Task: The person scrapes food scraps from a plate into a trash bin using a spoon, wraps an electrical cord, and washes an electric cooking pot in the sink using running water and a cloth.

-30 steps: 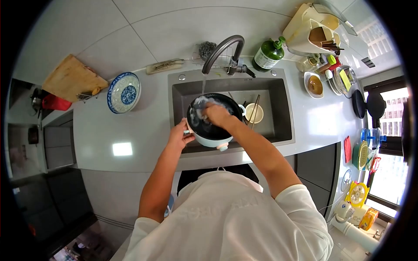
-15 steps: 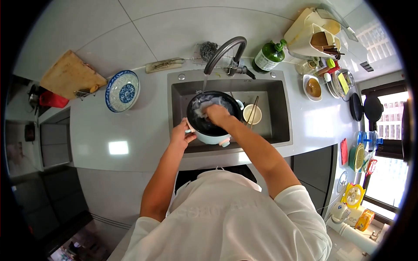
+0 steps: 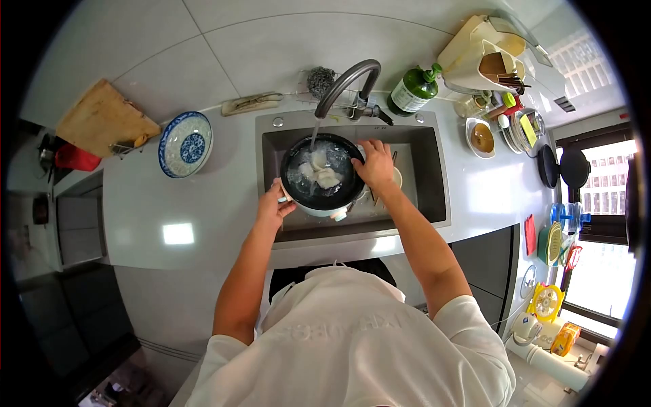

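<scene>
From the head camera, I see the left hand (image 3: 271,205) curled closed around the pot (image 3: 317,212) at its eight o'clock. The right hand (image 3: 375,161) is half open at three o'clock, thumb against the rim; whether its fingers grip anything there I can't tell. The pot sits over the sink (image 3: 424,193), pale lumps (image 3: 322,171) in its water. A pale cup (image 3: 398,179) shows behind the right wrist. At twelve the tap (image 3: 349,76) runs into the pot; the green bottle (image 3: 413,89) stands toward two, the patterned bowl (image 3: 185,144) toward ten.
</scene>
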### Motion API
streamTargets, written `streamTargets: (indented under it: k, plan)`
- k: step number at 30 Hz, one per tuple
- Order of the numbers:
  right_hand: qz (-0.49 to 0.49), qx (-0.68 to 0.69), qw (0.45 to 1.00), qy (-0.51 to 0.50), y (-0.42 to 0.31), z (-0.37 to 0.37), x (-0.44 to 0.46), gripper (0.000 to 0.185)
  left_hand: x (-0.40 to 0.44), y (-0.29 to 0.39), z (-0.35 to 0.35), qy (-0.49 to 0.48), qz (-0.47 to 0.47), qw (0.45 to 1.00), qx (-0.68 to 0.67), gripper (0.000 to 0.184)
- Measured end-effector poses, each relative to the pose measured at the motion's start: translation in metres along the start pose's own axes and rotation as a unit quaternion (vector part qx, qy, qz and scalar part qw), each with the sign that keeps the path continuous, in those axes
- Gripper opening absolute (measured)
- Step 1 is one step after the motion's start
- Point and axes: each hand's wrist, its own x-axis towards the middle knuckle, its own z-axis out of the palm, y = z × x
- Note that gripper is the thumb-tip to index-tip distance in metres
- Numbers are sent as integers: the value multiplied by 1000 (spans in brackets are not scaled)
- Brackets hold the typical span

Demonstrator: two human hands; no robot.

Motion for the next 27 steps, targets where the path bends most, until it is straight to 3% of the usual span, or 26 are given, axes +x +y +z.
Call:
streamTargets:
  k: [1, 3, 5, 12, 15, 16, 18, 19, 21, 23, 24, 27]
  plan:
    - [47, 1, 999, -9, 2, 0, -1, 55, 0, 2, -1, -9, 7, 1000, 4, 41]
    - [198, 134, 960, -142, 7, -7, 4, 64, 2, 6, -4, -27, 19, 999, 14, 43]
    - [337, 260, 865, -265, 7, -19, 10, 73, 5, 12, -10, -26, 29, 998, 52, 43]
    - [366, 301, 830, -293, 24, -3, -11, 83, 9, 28, -4, -7, 50, 989, 136, 44]
    - [375, 307, 831, -272, 26, 3, -22, 80, 14, 29, -2, 7, 48, 990, 131, 36]
    - [376, 310, 835, -257, 25, 5, -25, 77, 21, 22, -2, 76, 152, 960, 221, 31]
    - [378, 317, 836, -241, 25, 8, -32, 71, 30, 3, 1, 208, 345, 831, 384, 24]
    - [377, 322, 835, -238, 26, 9, -34, 69, 11, 3, 13, 199, 453, 745, 447, 23]
    - [382, 326, 835, -225, 25, 8, -36, 66, -44, 9, 50, 163, 638, 524, 541, 26]
    - [393, 324, 836, -206, 18, 4, -41, 66, -35, -10, 60, -30, 536, 567, 625, 39]
    - [396, 324, 837, -196, 14, 3, -44, 64, -34, -19, 69, -20, 495, 573, 652, 48]
    - [402, 316, 842, -173, 1, -4, -44, 59, -15, -23, 88, 3, 438, 614, 657, 53]
